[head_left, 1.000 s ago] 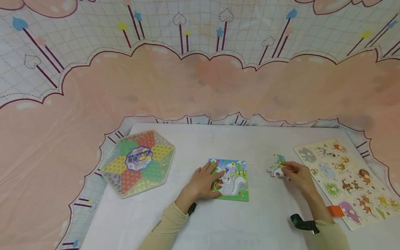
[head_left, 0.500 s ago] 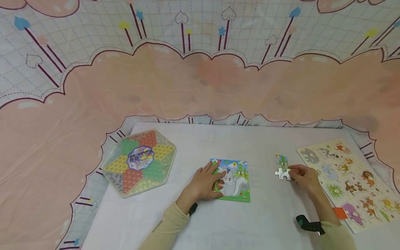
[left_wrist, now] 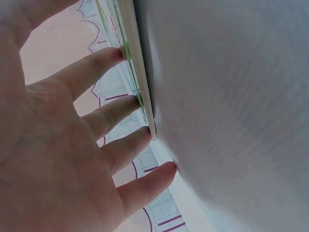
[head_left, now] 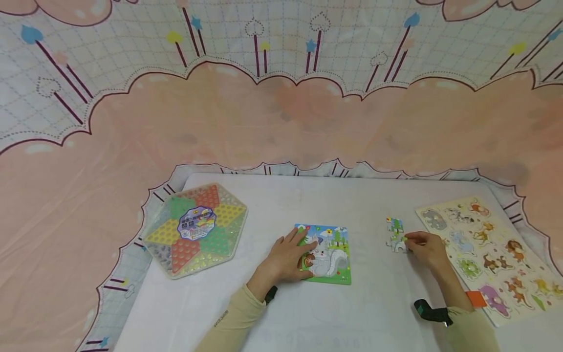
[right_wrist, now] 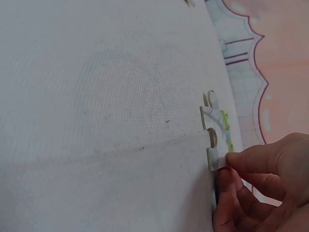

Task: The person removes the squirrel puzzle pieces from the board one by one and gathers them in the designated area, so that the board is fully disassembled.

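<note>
A square squirrel jigsaw puzzle point(head_left: 332, 261) with a green and blue scene lies mid-table. My left hand point(head_left: 286, 256) rests spread over its left side, and in the left wrist view that hand point(left_wrist: 72, 130) has several fingertips along the board's edge point(left_wrist: 140, 72). To the right, my right hand point(head_left: 426, 249) pinches a jigsaw piece point(head_left: 397, 243) by its right end between thumb and fingers. The right wrist view shows this white and green piece point(right_wrist: 216, 125) tilted, its knobs and notch turned to the camera. Just behind it is another jigsaw piece point(head_left: 395, 225) with blue and green print.
A hexagonal Chinese checkers board point(head_left: 228, 242) under clear wrap lies at the left. At the right is a wooden animal peg puzzle point(head_left: 477, 244), with an orange block point(head_left: 476, 298) at its near left edge beside my right forearm. A patterned cloth point(head_left: 281, 122) hangs behind the white table point(head_left: 281, 200).
My right hand has shifted slightly right with the pinched jigsaw piece, whose surface caught bright light half a second ago and is duller now. The left hand stays put on the squirrel puzzle.
</note>
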A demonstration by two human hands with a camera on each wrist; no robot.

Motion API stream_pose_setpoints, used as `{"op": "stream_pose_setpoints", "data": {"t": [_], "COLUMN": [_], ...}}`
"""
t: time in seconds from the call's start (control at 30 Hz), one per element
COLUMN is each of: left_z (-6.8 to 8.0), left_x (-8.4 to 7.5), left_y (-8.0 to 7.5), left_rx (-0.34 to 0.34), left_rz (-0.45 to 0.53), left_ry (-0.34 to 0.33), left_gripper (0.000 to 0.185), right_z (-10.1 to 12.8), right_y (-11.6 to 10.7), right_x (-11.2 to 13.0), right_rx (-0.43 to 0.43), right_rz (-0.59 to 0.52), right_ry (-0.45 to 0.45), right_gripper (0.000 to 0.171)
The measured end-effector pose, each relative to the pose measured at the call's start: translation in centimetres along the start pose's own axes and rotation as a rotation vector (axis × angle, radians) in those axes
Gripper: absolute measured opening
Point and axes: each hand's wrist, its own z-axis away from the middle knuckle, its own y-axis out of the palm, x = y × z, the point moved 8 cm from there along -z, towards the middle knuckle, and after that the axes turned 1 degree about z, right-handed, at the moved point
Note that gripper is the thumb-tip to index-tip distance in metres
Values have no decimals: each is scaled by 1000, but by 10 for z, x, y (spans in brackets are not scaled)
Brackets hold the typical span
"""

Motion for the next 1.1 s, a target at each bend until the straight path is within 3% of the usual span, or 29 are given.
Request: {"op": "stream_pose_setpoints", "data": {"t": [0.8,1.1], "left_z": [-3,-2], "left_x": [0,2], "left_y": [5,4], "left_rx": [25,24], "left_rz": [-3,0], "left_ry": [-10,-11], "left_gripper": [72,72], "right_z": [3,14], "right_y": [-1,4], "right_x": [-8,14], "right_rx": [-56,-40], "right_rz": [-33,-112], "right_ry": [54,-41], "right_gripper": [32,33]}}
